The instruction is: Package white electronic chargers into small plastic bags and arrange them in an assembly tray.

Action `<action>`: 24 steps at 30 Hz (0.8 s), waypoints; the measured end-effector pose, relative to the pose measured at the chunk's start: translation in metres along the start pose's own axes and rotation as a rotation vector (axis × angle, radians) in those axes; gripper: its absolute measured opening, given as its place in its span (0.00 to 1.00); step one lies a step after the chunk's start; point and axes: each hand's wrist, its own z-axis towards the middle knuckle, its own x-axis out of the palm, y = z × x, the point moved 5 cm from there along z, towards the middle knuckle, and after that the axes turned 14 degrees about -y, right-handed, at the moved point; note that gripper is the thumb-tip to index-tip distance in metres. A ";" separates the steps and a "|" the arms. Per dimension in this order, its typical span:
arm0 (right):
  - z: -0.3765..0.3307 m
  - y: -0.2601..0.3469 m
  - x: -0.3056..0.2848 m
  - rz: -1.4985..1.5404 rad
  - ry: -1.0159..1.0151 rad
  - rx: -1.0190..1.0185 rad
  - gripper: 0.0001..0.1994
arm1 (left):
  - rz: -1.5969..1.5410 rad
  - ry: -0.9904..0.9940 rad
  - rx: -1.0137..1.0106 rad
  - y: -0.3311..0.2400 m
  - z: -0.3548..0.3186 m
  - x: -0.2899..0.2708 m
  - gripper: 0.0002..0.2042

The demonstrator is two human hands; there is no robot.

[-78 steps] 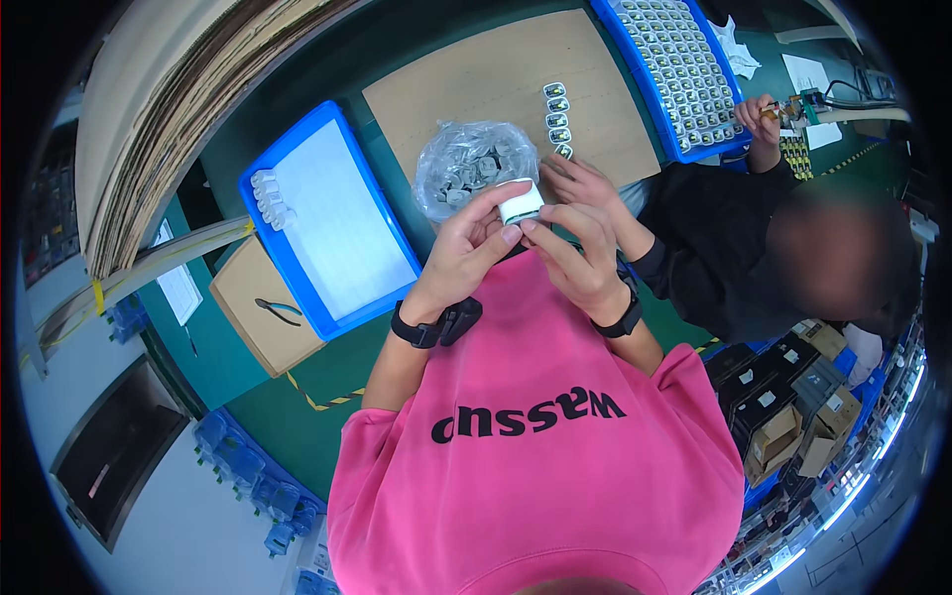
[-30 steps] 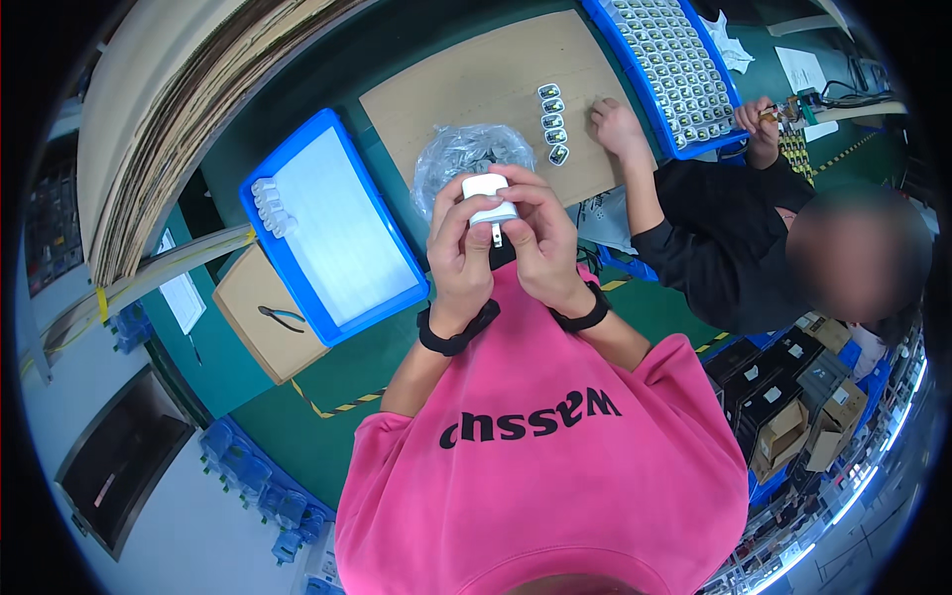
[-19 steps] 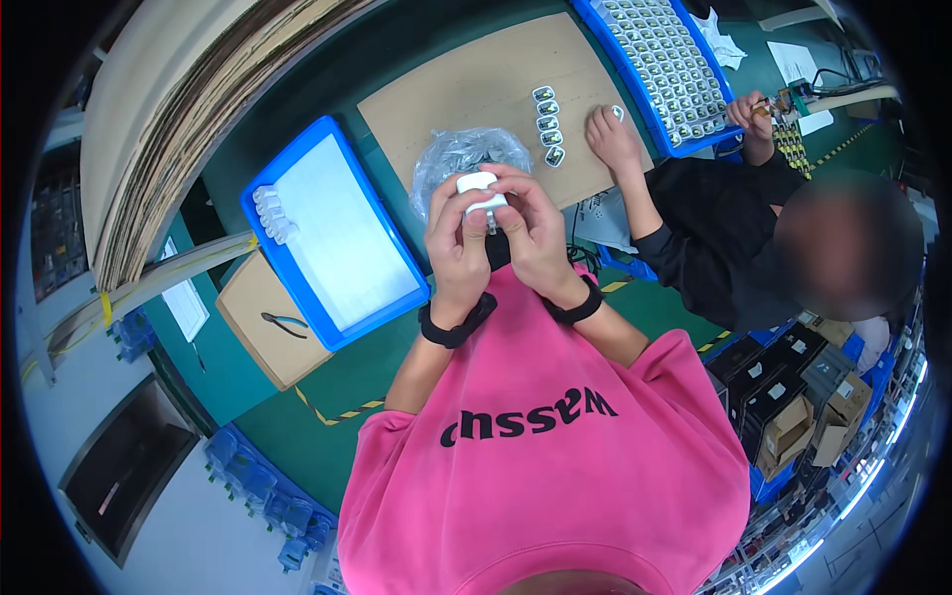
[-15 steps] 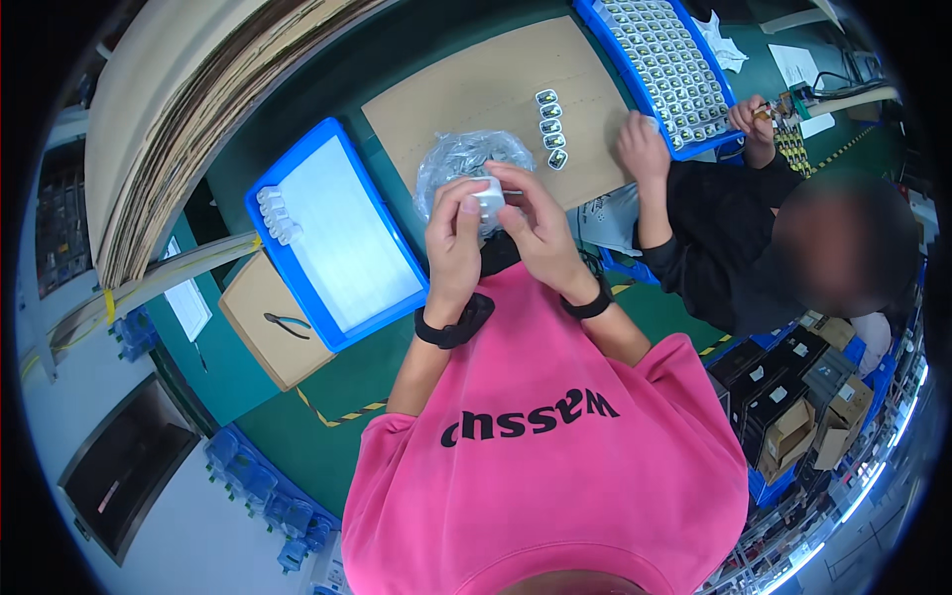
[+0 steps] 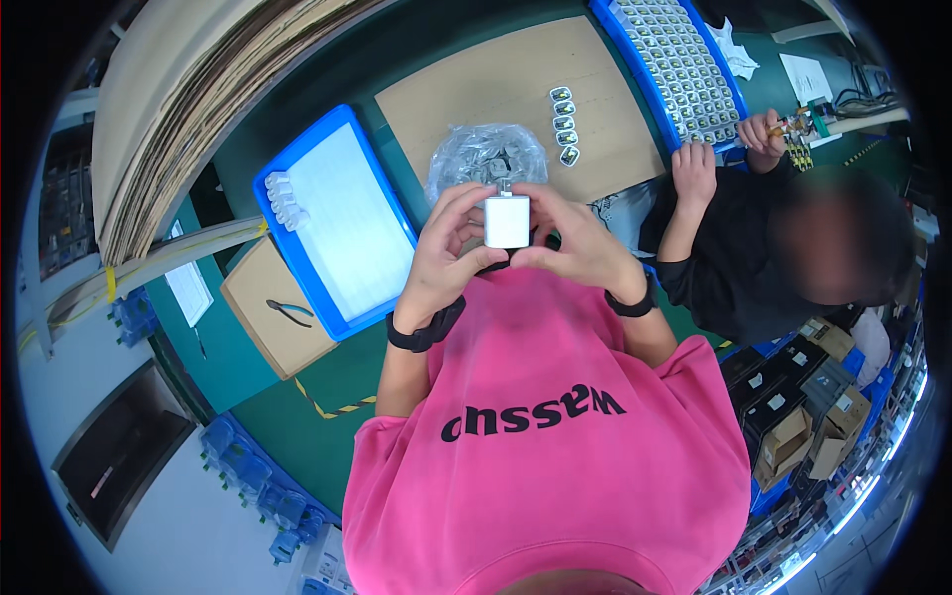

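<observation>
1. Left hand (image 5: pixel 451 243): pinching the left side of a white plug adapter (image 5: pixel 507 222), thumb at its lower corner, fingers up along the side.
2. Right hand (image 5: pixel 585 238): pinching the same adapter from the right, thumb low, fingers high.
3. Adapter held between the two hands, in front of the chest of the pink shirt (image 5: pixel 545 466); broad flat face toward the viewer, metal prongs (image 5: pixel 504 186) pointing away from the wearer.
4. Just beyond the prongs: clear plastic bag (image 5: pixel 441 164), open, small grey parts (image 5: pixel 501 164) inside. It sits at the near edge of a flat cardboard sheet (image 5: pixel 476 94) on the green counter (image 5: pixel 762 96).
5. Same sheet, right of the bag: a line of five white casings (image 5: pixel 564 123), open, dark insides showing; nearest one slightly askew.
6. Left: blue tray (image 5: pixel 343 327) lined with white, short row of translucent white pieces (image 5: pixel 285 201) along its left side. Pliers (image 5: pixel 289 312) lie beside it on cardboard (image 5: pixel 256 288).
7. Right: second blue tray (image 5: pixel 635 77), packed with rows of similar casings (image 5: pixel 684 74).
8. Co-worker: one hand (image 5: pixel 694 177) by that tray's near corner, contact unclear; other hand (image 5: pixel 762 134) at a small wired assembly (image 5: pixel 801 129).
</observation>
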 end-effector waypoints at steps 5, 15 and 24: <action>0.009 0.022 0.012 -0.552 -0.078 -0.479 0.27 | -0.056 -0.025 -0.015 0.000 -0.008 -0.013 0.30; 0.023 0.020 0.068 -0.654 0.109 -0.682 0.26 | 0.183 -0.132 0.073 -0.015 -0.040 -0.060 0.23; 0.038 -0.004 0.171 -0.739 0.310 -0.594 0.30 | 0.648 -0.547 -0.072 0.038 -0.052 -0.201 0.19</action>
